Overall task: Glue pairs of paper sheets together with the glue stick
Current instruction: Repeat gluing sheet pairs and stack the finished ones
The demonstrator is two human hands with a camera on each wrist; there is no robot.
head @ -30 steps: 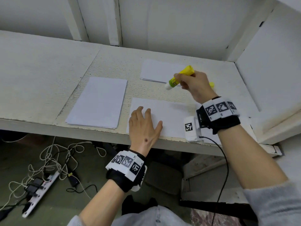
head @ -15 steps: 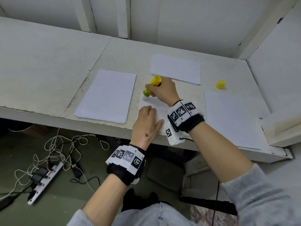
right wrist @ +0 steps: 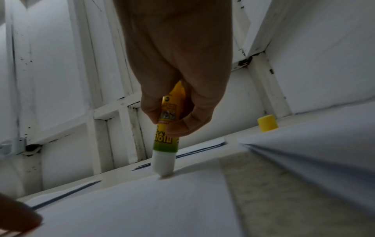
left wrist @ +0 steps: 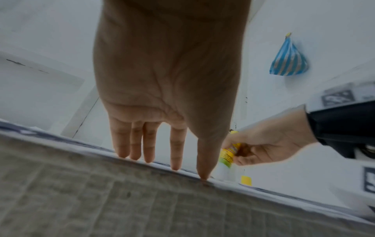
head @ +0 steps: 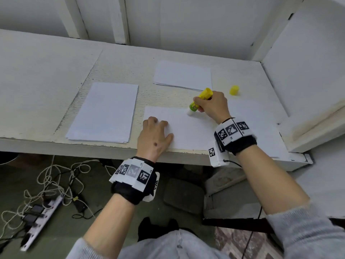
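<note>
A white paper sheet [head: 188, 131] lies at the table's front edge. My left hand [head: 155, 133] presses its near left part with straight fingers [left wrist: 148, 144]. My right hand [head: 211, 105] grips the yellow and green glue stick [head: 200, 100], tilted, its white tip [right wrist: 163, 165] touching the sheet's far edge right of centre. The stick's yellow cap [head: 234, 90] stands on the table behind the right hand, also visible in the right wrist view [right wrist: 267, 123].
A paper stack [head: 104, 112] lies at the left, another stack [head: 183, 75] at the back, and more sheets [head: 261, 124] at the right. White walls close in the table [head: 37, 81] behind and to the right. Cables and a power strip [head: 41, 219] lie on the floor below.
My right hand has moved the glue stick from the sheet's far left corner rightward along the far edge. The left hand has stayed pressing the sheet.
</note>
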